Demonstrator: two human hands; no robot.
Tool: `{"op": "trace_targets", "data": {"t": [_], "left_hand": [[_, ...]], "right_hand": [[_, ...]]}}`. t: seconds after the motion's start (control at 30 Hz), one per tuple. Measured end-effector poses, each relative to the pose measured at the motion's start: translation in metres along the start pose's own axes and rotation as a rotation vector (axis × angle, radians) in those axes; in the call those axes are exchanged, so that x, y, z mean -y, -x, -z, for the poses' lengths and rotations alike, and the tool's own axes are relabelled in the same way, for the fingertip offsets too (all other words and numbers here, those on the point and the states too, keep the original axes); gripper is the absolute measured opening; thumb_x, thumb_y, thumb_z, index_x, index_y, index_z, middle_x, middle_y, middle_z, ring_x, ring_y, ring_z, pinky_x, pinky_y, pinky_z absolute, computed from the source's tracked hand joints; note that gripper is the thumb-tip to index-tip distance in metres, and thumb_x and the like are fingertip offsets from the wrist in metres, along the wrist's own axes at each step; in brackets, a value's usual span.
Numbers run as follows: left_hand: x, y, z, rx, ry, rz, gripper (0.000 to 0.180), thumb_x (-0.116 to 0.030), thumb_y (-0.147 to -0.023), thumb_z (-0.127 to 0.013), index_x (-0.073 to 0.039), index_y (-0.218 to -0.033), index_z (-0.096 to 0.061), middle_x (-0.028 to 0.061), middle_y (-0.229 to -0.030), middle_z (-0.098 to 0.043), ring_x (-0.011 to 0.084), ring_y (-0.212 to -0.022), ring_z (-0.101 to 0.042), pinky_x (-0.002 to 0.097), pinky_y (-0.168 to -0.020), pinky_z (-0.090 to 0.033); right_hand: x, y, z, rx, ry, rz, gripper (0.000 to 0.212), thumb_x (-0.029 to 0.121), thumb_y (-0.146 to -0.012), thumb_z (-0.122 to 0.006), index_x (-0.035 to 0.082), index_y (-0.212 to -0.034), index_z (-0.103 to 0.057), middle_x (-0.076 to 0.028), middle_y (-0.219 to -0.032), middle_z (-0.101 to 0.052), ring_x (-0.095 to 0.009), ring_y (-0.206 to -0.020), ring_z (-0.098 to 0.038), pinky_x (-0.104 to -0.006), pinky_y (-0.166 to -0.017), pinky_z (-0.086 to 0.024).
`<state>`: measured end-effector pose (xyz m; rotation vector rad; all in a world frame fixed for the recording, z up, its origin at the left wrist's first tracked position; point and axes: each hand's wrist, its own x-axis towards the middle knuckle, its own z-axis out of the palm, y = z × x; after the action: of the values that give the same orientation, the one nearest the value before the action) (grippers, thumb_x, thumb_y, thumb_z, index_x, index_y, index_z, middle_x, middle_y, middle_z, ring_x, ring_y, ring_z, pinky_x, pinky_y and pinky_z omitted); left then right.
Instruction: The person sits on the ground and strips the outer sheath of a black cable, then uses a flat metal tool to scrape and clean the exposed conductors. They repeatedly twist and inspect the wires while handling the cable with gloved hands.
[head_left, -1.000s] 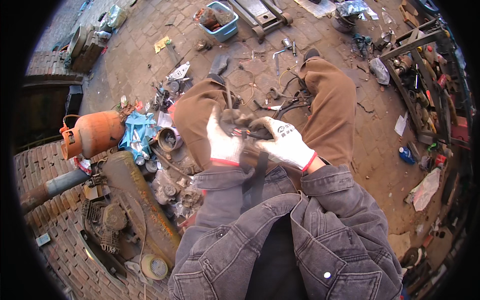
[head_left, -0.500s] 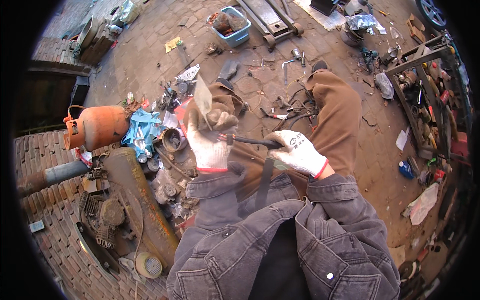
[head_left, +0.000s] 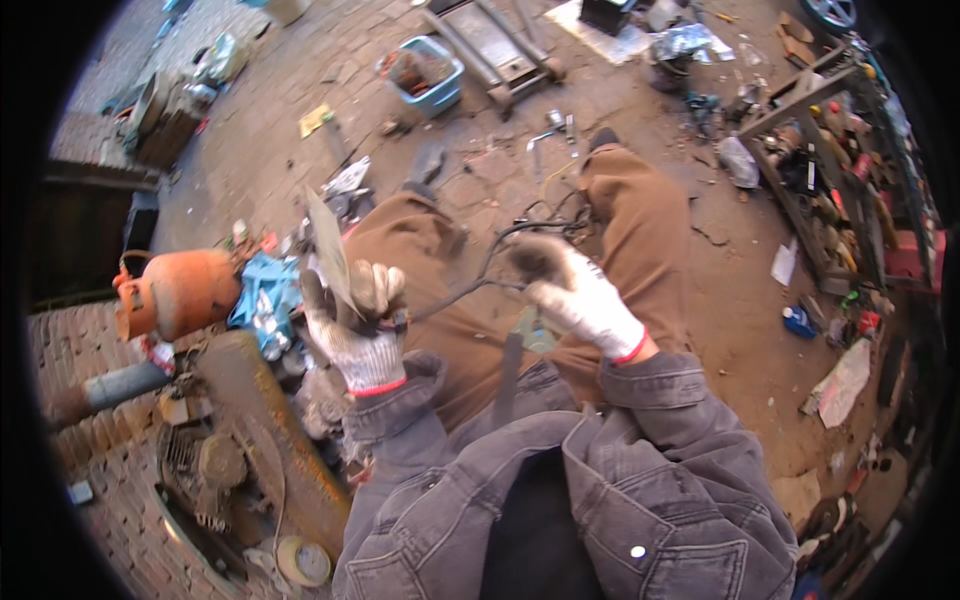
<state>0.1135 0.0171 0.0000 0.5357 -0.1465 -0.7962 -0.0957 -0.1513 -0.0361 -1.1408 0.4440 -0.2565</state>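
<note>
My left hand (head_left: 365, 335), in a white knitted glove with a red cuff, is closed around a flat, pale, blade-like piece (head_left: 328, 245) that stands up from the fingers. The same hand grips the end of a black cable (head_left: 455, 297). That cable runs right across my lap toward my right hand (head_left: 585, 305) and bends up to a tangle of dark wires (head_left: 560, 222) between my feet. My right hand, gloved alike, hovers over my lap by the cable. Motion smears its fingers, so whether it touches the cable is unclear.
An orange gas cylinder (head_left: 185, 290) lies at left by a blue plastic bag (head_left: 268, 290). A rusty metal tank (head_left: 262, 430) is nearer. Ahead stand a blue basin (head_left: 435, 95) and a floor jack (head_left: 490, 50). A cluttered metal rack (head_left: 810, 170) is at right.
My left hand has moved left and down with the blade-like piece and cable. My right hand, earlier wrapped around the cable, has lifted and blurred. The cable now hangs in a curve.
</note>
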Motion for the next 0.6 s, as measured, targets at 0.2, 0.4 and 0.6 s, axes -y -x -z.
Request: {"op": "trace_targets", "data": {"t": [0.2, 0.4, 0.6], "left_hand": [[0.06, 0.018, 0.0, -0.018, -1.142, -0.161, 0.05, -0.033, -0.107, -0.047, -0.005, -0.066, -0.055, 0.007, -0.055, -0.05, 0.0191, -0.051, -0.046, 0.0358, -0.058, -0.04], [0.079, 0.02, -0.005, 0.076, -1.202, 0.067, 0.043, -0.025, -0.107, -0.047, -0.001, -0.073, -0.059, 0.0039, -0.06, -0.059, 0.0125, -0.054, -0.051, 0.029, -0.052, -0.037], [0.075, 0.013, -0.008, -0.002, -1.02, 0.087, 0.05, -0.03, -0.108, -0.044, -0.001, -0.071, -0.06, 0.0055, -0.063, -0.06, 0.0133, -0.055, -0.053, 0.0288, -0.053, -0.039]], "right_hand": [[0.028, 0.01, -0.025, -0.02, 0.33, 0.02, 0.054, 0.028, -0.096, -0.064, -0.003, -0.138, -0.052, -0.013, -0.124, -0.066, -0.021, -0.113, -0.062, -0.035, -0.101, -0.047], [0.007, 0.008, -0.015, -0.283, 0.324, -0.033, 0.047, 0.024, -0.098, -0.065, -0.006, -0.133, -0.056, -0.014, -0.119, -0.069, -0.017, -0.106, -0.063, -0.0317, -0.094, -0.049], [0.004, 0.012, 0.012, -0.498, 0.241, -0.01, 0.041, 0.026, -0.101, -0.062, -0.006, -0.127, -0.058, -0.008, -0.106, -0.07, -0.015, -0.091, -0.067, -0.0296, -0.083, -0.053]]}}
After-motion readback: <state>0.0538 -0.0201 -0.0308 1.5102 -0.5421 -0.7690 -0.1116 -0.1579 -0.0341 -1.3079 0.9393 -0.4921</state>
